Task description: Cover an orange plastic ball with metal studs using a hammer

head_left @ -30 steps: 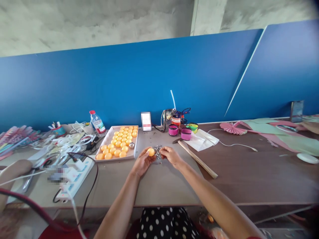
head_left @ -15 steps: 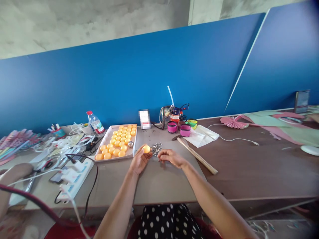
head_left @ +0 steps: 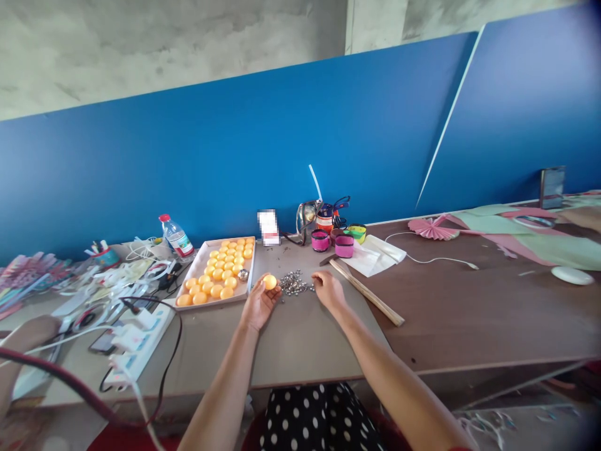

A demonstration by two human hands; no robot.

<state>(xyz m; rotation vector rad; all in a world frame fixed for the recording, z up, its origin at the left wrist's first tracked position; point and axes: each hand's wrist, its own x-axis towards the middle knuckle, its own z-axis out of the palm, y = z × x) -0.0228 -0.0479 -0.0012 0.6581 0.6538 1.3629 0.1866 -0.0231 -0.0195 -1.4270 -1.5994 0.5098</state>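
Note:
An orange table tennis ball (head_left: 269,282) is held by the fingertips of my left hand (head_left: 258,308), just right of the tray's front corner. My right hand (head_left: 327,289) is at the right edge of a pile of small shiny metal pieces (head_left: 293,283). Its fingers are drawn together; whatever is between them is hidden. The pile lies on the table mat between my hands. A shallow white tray (head_left: 188,270) holds several rows of orange balls (head_left: 228,264) and one silver ball (head_left: 243,274).
A wooden-handled hammer (head_left: 369,291) lies to the right, behind it pink wristbands (head_left: 344,246) and white sheets (head_left: 375,255). A power strip (head_left: 141,341) with cables is at left, near another person's arm (head_left: 28,341). A water bottle (head_left: 177,237) stands behind the tray.
My right hand has moved slightly right and up, to the pile's right edge, and its fingers have drawn in. My left hand still holds the ball. The view has shifted a little.

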